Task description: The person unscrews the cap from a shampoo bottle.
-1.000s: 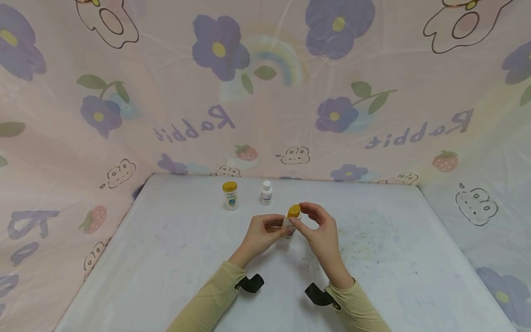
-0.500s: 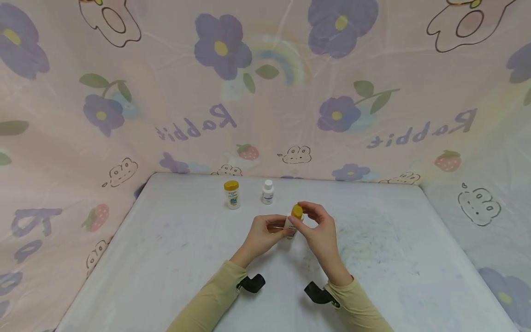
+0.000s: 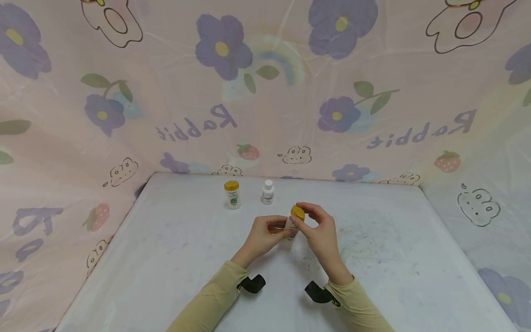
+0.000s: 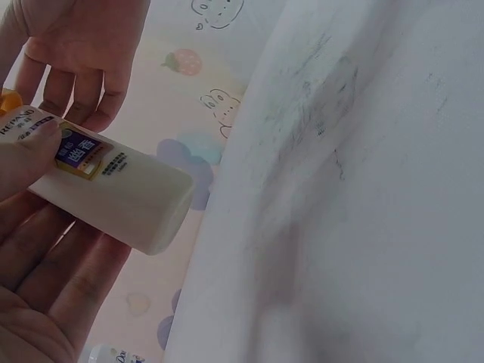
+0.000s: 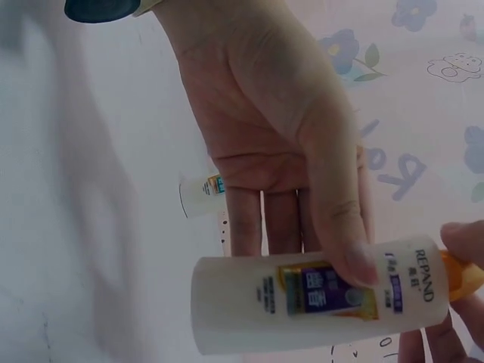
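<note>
Held between your two hands, over the table (image 3: 153, 258), is the white bottle (image 5: 306, 325): your left hand (image 3: 263, 234) grips its body with the thumb lying on the label (image 5: 311, 291), while your right hand (image 3: 323, 233) pinches the yellow cap (image 3: 297, 212) at its top. Beyond your left hand, well apart from the bottle you hold, a yellow-lidded jar (image 3: 233, 196) and a small white-capped bottle (image 3: 268, 193) stand upright near each other.

Head view: white plastic bottle with yellow cap (image 3: 289, 224) at lower centre, between left hand (image 3: 262, 235) and right hand (image 3: 323, 234); behind, leftward, small white bottle (image 3: 268, 196); left thereof, yellow-lidded jar (image 3: 233, 198).
</note>
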`<move>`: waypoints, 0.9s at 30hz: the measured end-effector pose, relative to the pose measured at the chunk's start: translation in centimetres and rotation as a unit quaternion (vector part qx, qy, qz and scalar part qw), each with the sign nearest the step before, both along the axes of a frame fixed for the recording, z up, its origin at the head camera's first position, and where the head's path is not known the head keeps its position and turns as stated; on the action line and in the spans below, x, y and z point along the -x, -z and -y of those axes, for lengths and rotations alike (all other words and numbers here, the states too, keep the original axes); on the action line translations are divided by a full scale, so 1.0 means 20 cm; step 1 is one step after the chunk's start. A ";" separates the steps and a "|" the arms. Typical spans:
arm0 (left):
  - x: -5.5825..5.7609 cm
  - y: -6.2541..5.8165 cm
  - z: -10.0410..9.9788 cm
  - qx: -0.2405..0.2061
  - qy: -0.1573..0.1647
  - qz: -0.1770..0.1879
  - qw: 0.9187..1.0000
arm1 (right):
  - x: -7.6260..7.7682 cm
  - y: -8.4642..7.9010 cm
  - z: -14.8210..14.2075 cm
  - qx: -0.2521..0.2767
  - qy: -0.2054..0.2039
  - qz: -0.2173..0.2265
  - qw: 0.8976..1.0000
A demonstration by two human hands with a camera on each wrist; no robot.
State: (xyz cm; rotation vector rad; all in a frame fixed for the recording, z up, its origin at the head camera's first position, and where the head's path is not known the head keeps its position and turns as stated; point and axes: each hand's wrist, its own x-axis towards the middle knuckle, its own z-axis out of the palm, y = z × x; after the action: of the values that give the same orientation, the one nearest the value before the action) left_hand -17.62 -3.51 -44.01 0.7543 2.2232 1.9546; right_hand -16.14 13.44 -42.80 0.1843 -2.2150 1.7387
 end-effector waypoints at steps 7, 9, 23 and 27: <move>0.06 0.12 -0.01 -0.004 -0.008 -0.001 1.000 | -0.07 -0.14 0.02 0.005 -0.019 0.014 1.000; 0.07 0.15 -0.01 -0.005 -0.012 -0.002 1.000 | -0.08 -0.16 0.02 0.001 -0.027 0.020 0.999; 0.07 0.16 0.00 -0.008 -0.022 0.020 1.000 | 0.00 -0.02 -0.04 0.025 -0.098 0.015 0.995; 0.04 0.09 0.01 -0.015 -0.017 0.018 1.000 | -0.01 -0.01 -0.04 0.025 -0.080 0.004 0.996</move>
State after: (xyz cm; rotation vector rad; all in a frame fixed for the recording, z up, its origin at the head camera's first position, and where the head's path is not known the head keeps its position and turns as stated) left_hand -18.49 -3.72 -45.87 0.6822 2.2049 2.0056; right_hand -15.98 14.25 -42.56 0.3525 -2.2137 1.8794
